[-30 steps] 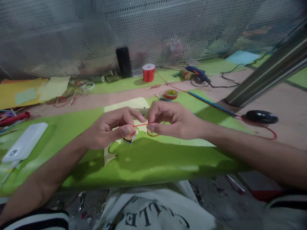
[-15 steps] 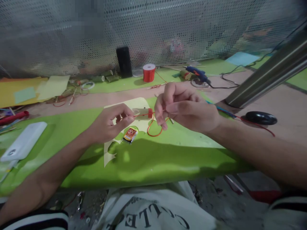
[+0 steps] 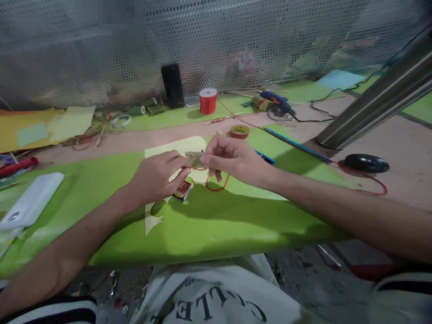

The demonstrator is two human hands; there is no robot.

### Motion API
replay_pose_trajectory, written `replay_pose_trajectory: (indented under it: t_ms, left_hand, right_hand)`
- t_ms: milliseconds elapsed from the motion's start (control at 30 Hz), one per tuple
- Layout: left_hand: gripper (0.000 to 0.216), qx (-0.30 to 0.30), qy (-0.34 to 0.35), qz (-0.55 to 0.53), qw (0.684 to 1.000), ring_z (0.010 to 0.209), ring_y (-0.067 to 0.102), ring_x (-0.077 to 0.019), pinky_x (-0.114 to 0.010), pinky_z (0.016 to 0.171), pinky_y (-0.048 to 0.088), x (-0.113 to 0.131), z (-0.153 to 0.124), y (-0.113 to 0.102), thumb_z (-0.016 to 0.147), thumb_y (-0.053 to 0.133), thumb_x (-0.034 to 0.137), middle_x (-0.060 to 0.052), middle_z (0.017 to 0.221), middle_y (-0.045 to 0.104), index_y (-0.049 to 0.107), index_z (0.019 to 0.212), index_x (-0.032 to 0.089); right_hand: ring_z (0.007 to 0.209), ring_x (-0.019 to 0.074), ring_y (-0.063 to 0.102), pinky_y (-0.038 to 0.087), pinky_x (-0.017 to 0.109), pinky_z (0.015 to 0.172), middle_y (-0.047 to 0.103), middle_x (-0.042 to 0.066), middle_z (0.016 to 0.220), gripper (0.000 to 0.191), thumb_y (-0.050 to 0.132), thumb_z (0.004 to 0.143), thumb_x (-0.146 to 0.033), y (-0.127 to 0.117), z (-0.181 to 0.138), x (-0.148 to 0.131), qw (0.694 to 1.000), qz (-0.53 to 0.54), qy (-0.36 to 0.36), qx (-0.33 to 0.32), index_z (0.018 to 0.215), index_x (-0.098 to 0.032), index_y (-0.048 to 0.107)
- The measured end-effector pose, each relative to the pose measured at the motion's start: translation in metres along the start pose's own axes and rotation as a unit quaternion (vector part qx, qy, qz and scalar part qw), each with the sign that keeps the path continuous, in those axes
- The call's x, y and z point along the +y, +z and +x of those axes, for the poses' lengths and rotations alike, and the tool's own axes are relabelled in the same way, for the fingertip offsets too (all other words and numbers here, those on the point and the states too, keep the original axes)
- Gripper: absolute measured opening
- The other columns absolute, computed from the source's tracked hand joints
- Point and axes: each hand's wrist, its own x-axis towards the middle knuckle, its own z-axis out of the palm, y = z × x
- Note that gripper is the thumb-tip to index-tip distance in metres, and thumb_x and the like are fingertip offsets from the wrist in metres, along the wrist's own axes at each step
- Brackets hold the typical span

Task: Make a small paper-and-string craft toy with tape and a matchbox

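Observation:
My left hand (image 3: pixel 157 175) and my right hand (image 3: pixel 232 159) meet over a pale yellow paper (image 3: pixel 175 150) on the green sheet (image 3: pixel 209 220). Between their pinched fingers is a small tan stick piece (image 3: pixel 195 158) wound with red string (image 3: pixel 218 184). The string hangs in a loop under my right hand. It runs away to the right across the table towards the red spool (image 3: pixel 207 101) at the back. A small orange packet (image 3: pixel 183 189) lies just under my left hand's fingers.
A white power bank (image 3: pixel 29 204) lies at the left. A tape roll (image 3: pixel 240 131), a blue glue gun (image 3: pixel 276 102), a black speaker (image 3: pixel 173 84) and a black oval object (image 3: pixel 366 163) lie further back. A metal post (image 3: pixel 374 110) slants at the right. Perforated metal screen behind.
My right hand rose and pulled the string away from the left, then came back down and left. Both hands again pinch together on the stick piece.

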Motion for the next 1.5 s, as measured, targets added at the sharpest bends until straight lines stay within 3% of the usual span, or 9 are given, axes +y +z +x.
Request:
replay_pose_trajectory:
  t_ms: [267,567,900,1167,1333,1500]
  left_hand:
    - [0.022,0.030,0.032,0.032,0.999,0.069,0.059,-0.0144,-0.024,0.057,0.040,0.006,-0.001,0.006,0.098,0.051,0.027,-0.004,0.081,0.069,0.067,0.089,0.015]
    - [0.023,0.043,0.041,0.042,0.997,0.068,0.061,-0.0131,-0.023,0.056,0.042,0.006,-0.002,0.009,0.099,0.053,0.029,-0.003,0.080,0.070,0.068,0.088,0.015]
    - [0.025,0.063,0.057,0.036,0.996,0.066,0.061,-0.0128,-0.021,0.053,0.042,0.010,-0.001,0.009,0.100,0.051,0.028,-0.003,0.077,0.069,0.067,0.087,0.014]
    - [0.022,0.058,0.035,0.055,0.996,0.068,0.061,-0.0151,-0.024,0.054,0.042,0.008,-0.002,0.010,0.097,0.056,0.030,-0.003,0.078,0.069,0.067,0.086,0.015]
    - [0.021,0.053,0.036,0.048,0.997,0.067,0.061,-0.0145,-0.025,0.056,0.042,0.007,-0.002,0.009,0.098,0.054,0.029,-0.002,0.078,0.071,0.066,0.087,0.016]
    - [0.020,0.056,0.027,0.046,0.997,0.066,0.062,-0.0144,-0.025,0.057,0.042,0.007,-0.002,0.008,0.098,0.054,0.029,-0.001,0.076,0.072,0.066,0.087,0.017]
  right_hand:
    - [0.052,0.0068,0.050,0.044,0.021,0.047,0.056,-0.004,0.064,0.034,0.071,0.082,-0.048,0.011,-0.004,0.014,0.997,-0.034,0.055,-0.037,0.080,-0.018,0.053]
    - [0.050,0.0069,0.050,0.044,0.021,0.046,0.055,-0.004,0.060,0.027,0.064,0.087,-0.041,0.012,-0.003,0.018,0.996,-0.053,0.051,-0.045,0.079,-0.019,0.051]
    - [0.050,0.0081,0.055,0.045,0.020,0.043,0.057,-0.004,0.060,0.039,0.069,0.083,-0.053,0.013,-0.004,0.017,0.997,-0.033,0.056,-0.037,0.079,-0.018,0.052]
    - [0.053,0.0077,0.055,0.051,0.022,0.050,0.055,-0.004,0.067,0.021,0.063,0.087,-0.035,0.012,-0.003,0.014,0.996,-0.036,0.045,-0.064,0.083,-0.019,0.051]
    - [0.055,0.0086,0.054,0.048,0.022,0.050,0.056,-0.004,0.068,0.013,0.062,0.085,-0.027,0.010,-0.003,0.016,0.996,-0.036,0.028,-0.080,0.086,-0.019,0.051]
    - [0.056,0.0086,0.052,0.046,0.022,0.051,0.057,-0.003,0.071,0.014,0.060,0.085,-0.027,0.010,-0.003,0.018,0.996,-0.050,0.016,-0.068,0.091,-0.019,0.052]
